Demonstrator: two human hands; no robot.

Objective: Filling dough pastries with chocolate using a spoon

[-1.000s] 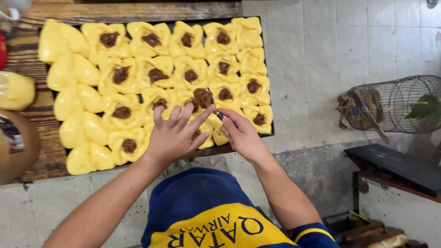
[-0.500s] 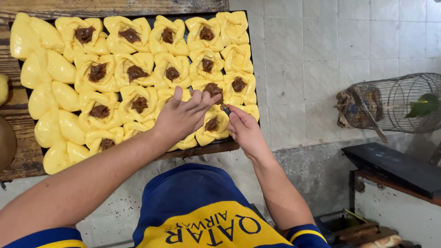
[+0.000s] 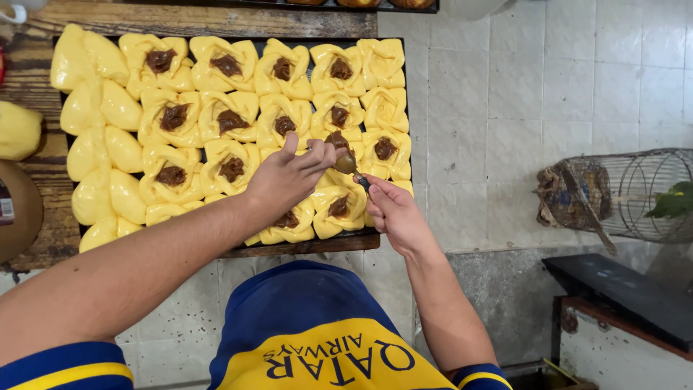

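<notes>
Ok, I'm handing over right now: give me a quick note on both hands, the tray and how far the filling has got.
Right hand holds a spoon, bowl over a dough piece mid-tray.
Left hand rests on that piece, fingertips at the spoon's bowl.
Tray sits on the wooden table, packed with yellow dough pieces.
Done: most pieces in the middle and right columns show brown filling.
Left: the left two columns are unfilled, as are a few on the right edge. Pieces under the hands cannot be judged.

head cam; looks straight down; close over tray [image 3: 390, 94] and hands
</notes>
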